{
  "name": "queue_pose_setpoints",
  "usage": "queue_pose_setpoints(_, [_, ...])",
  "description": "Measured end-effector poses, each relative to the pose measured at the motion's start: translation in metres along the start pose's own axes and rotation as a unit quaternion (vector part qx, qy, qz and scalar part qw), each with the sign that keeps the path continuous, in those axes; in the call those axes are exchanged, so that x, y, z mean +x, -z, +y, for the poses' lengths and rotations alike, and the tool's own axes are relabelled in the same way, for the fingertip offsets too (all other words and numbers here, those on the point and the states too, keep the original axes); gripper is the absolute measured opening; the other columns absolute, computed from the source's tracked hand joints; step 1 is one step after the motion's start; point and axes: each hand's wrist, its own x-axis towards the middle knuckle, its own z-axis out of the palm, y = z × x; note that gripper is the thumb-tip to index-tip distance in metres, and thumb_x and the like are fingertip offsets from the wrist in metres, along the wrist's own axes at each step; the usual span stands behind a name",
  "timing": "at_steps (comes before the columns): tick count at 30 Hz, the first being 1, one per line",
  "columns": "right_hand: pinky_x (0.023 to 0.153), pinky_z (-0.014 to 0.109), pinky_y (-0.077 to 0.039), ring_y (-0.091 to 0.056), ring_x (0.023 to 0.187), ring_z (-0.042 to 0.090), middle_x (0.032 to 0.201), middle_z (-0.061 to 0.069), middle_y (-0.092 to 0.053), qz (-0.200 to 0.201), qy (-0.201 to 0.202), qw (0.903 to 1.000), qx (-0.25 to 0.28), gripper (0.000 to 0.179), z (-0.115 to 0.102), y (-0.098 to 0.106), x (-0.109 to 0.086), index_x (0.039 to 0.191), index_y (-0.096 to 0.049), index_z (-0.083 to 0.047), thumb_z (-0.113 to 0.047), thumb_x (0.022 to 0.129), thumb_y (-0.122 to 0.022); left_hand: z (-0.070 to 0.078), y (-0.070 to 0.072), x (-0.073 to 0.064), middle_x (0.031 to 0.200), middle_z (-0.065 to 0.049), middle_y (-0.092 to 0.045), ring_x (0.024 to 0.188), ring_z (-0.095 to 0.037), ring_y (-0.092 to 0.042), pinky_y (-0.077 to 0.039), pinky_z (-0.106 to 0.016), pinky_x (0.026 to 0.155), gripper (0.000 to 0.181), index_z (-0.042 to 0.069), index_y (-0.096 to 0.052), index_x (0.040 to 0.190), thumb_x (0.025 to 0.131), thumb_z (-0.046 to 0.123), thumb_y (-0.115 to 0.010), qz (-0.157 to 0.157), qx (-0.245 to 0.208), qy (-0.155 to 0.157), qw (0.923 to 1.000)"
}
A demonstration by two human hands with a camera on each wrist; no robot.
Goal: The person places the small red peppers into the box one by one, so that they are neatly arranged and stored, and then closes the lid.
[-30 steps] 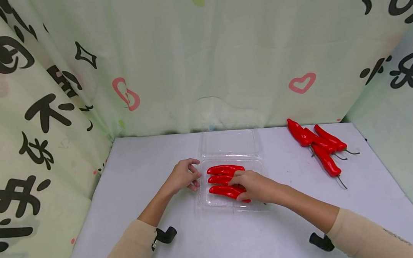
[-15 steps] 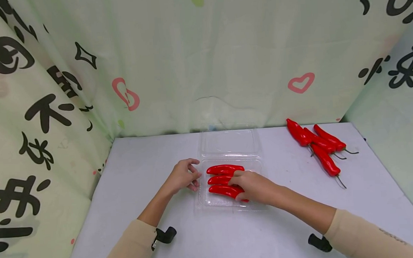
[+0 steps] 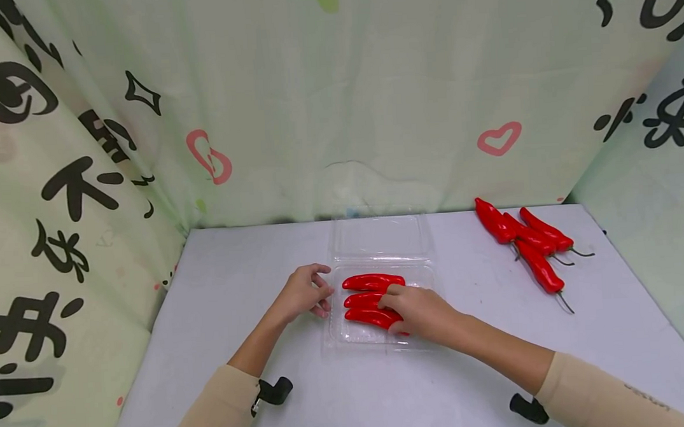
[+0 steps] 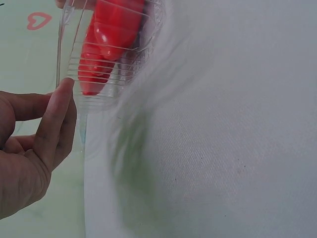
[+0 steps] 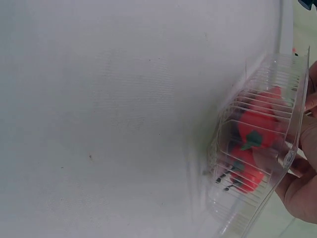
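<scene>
A clear plastic clamshell box (image 3: 347, 338) stands on the table with its lid folded back. Inside, three red chili peppers lie side by side: a back one (image 3: 373, 281), a middle one (image 3: 362, 300) and a front one (image 3: 365, 317). My right hand (image 3: 423, 315) reaches over the right side of the box and grips the front pepper, thumb on its near side. It hides the stem ends, which show green through the wall in the right wrist view. My left hand (image 3: 302, 295) is at the box's left rim, fingers loosely extended, one fingertip (image 4: 65, 87) right at the edge.
Several more red chili peppers (image 3: 542, 268) with dark stems lie in a loose pile at the back right of the white table (image 3: 356, 404). The open lid (image 3: 382, 237) reaches toward the printed curtain (image 3: 316, 144) behind the table.
My right hand and the front pepper have shifted slightly left in the box, closer to the middle pepper. My left hand keeps its place at the rim.
</scene>
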Motion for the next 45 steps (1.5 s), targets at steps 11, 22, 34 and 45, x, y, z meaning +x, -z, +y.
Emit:
queue_pose_setpoints(11, [0.072, 0.028, -0.064, -0.067, 0.087, 0.015, 0.101, 0.002, -0.068, 0.022, -0.003, 0.9998, 0.001, 0.045, 0.0, -0.004, -0.003, 0.112, -0.072, -0.016, -0.026, 0.073, -0.094, 0.0, 0.0, 0.0, 0.098, -0.014, -0.064, 0.059, -0.02, -0.069, -0.062, -0.03, 0.056, 0.049, 0.0, -0.053, 0.143, 0.097, 0.004, -0.068, 0.002, 0.0, 0.003, 1.0])
queue_pose_setpoints(22, [0.074, 0.028, -0.064, -0.066, 0.09, 0.016, 0.103, 0.002, -0.068, 0.026, 0.003, 0.9996, 0.007, 0.044, 0.003, -0.008, -0.005, 0.111, -0.072, -0.014, -0.025, 0.074, -0.094, -0.001, -0.002, 0.0, 0.096, -0.014, -0.064, 0.059, -0.02, -0.069, -0.062, -0.03, 0.056, 0.049, 0.0, -0.053, 0.143, 0.097, 0.004, -0.068, 0.002, 0.005, 0.002, 1.0])
queue_pose_setpoints(34, [0.076, 0.027, -0.064, -0.066, 0.092, 0.016, 0.105, 0.003, -0.068, 0.039, 0.012, 0.9989, 0.022, 0.047, 0.005, -0.007, -0.009, 0.116, -0.073, -0.013, -0.024, 0.076, -0.093, -0.001, -0.001, 0.0, 0.098, -0.014, -0.064, 0.06, -0.02, -0.069, -0.062, -0.03, 0.056, 0.05, 0.001, -0.052, 0.144, 0.097, 0.005, -0.069, 0.002, 0.004, 0.004, 1.0])
queue_pose_setpoints(45, [0.079, 0.026, -0.064, -0.066, 0.099, 0.014, 0.112, 0.001, -0.069, 0.029, -0.023, 0.9974, 0.062, 0.051, 0.013, 0.007, -0.017, 0.118, -0.072, -0.015, -0.024, 0.073, -0.095, -0.002, -0.001, 0.002, 0.096, -0.014, -0.064, 0.06, -0.02, -0.069, -0.062, -0.03, 0.056, 0.049, 0.001, -0.053, 0.143, 0.097, 0.005, -0.069, 0.003, 0.009, 0.003, 1.0])
